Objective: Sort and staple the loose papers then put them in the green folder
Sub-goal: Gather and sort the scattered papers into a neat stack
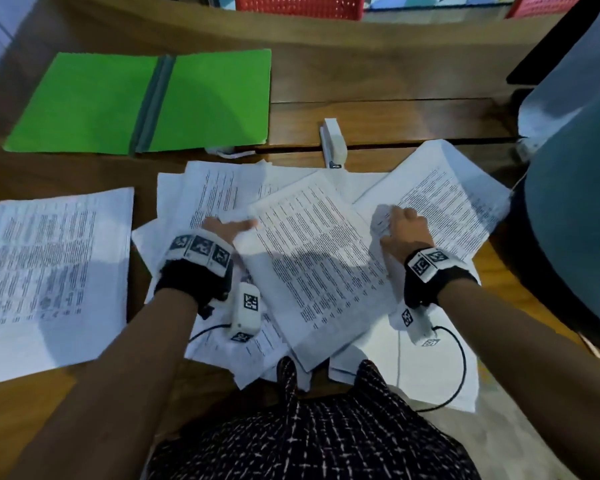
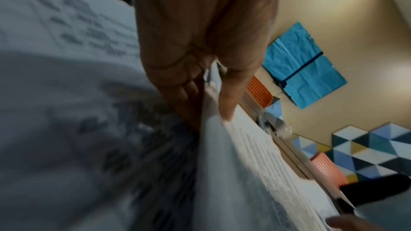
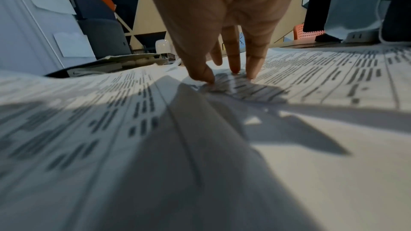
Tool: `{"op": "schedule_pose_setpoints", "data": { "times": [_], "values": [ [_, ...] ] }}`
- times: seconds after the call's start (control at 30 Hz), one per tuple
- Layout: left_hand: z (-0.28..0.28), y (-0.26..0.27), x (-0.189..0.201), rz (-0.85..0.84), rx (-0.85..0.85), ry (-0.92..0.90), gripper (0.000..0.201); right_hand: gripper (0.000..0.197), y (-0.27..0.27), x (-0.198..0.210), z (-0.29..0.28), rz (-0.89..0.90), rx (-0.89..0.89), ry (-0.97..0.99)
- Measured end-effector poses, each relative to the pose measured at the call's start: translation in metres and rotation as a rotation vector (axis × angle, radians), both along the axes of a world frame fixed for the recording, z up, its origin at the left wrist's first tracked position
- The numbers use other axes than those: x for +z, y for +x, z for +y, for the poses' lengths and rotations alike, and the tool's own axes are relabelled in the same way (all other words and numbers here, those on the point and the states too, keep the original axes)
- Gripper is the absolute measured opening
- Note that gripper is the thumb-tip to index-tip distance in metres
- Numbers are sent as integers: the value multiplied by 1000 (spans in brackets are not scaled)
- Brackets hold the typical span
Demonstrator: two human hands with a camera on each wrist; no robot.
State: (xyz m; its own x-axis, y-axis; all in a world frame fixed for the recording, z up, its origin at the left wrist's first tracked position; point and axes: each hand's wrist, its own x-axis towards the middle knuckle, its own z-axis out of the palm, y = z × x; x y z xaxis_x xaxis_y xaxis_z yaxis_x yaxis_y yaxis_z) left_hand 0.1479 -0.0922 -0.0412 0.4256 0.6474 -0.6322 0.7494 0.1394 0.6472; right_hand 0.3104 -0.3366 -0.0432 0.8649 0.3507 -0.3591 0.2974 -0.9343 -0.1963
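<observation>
Loose printed papers (image 1: 222, 192) lie in an overlapping pile mid-table. My left hand (image 1: 236, 228) pinches the left edge of the top central sheet (image 1: 316, 258); in the left wrist view the thumb and fingers (image 2: 224, 104) clamp that sheet (image 2: 240, 155). My right hand (image 1: 395, 220) is on the right-hand sheet (image 1: 458, 209), its thumb and fingertips (image 3: 233, 66) bunching a wrinkle of the paper (image 3: 311, 80). The green folder (image 1: 84, 102) lies open at the back left. A white stapler (image 1: 333, 143) sits behind the pile.
A separate stack of printed pages (image 1: 56, 271) lies at the left on the wooden table (image 1: 378, 81). A blue-grey chair (image 1: 575, 168) crowds the right side. Red baskets (image 1: 298, 5) stand beyond the far edge. Sensor cables (image 1: 461, 368) trail over the near papers.
</observation>
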Motion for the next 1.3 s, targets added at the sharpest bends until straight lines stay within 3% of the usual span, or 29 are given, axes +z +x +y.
{"op": "schedule_pose_setpoints", "data": {
  "times": [0.07, 0.17, 0.23, 0.33, 0.43, 0.47, 0.53, 0.6, 0.67, 0.8, 0.87, 0.93, 1.03, 1.1, 1.17, 1.3],
  "values": [
    [-25, 3, -8, 67, -155, 20, 50, 55, 7, 1, -1, -21, 29, -28],
    [-38, 8, -11, 118, -226, 126, 47, 45, 18, -2, -5, -38, 13, -29],
    [-25, 7, -5, 169, -214, 252, 40, 56, 21, -1, -16, -30, -150, 6],
    [-2, 3, 2, 156, -152, 400, 35, 95, 21, -2, -45, 56, -482, -100],
    [5, 1, 3, 101, -148, 437, 32, 83, 21, -9, -64, 99, -579, -46],
    [5, 2, 2, 102, -156, 440, 32, 84, 23, -10, -66, 70, -685, 12],
    [3, 2, 0, 124, -155, 430, 34, 81, 25, -4, -67, 123, -873, 252],
    [3, 2, -2, 154, -161, 404, 40, 57, 26, -2, -66, 127, -827, 309],
    [3, 3, -5, 213, -186, 356, 55, 37, 25, 0, -68, -20, -806, 310],
    [-18, 6, 0, 363, -246, 386, 87, 30, 16, 13, -63, -263, -783, 442],
    [-35, 9, 0, 348, -248, 416, 88, 30, 14, 28, -61, -415, -711, 530],
    [-44, 10, -4, 325, -261, 434, 82, 30, 14, 51, -57, -626, -628, 739],
    [-41, 10, -9, 202, -265, 422, 55, 20, 17, 84, -51, -781, -593, 1129],
    [-36, 7, -10, 131, -226, 394, 44, 29, 18, 94, -43, -699, -607, 1280],
    [-30, 3, -10, 65, -139, 365, 41, 29, 13, 85, -28, -516, -568, 1283],
    [-14, -6, -5, -5, -35, 377, 36, 20, -6, 28, -2, -127, -386, 926]
  ]
}}
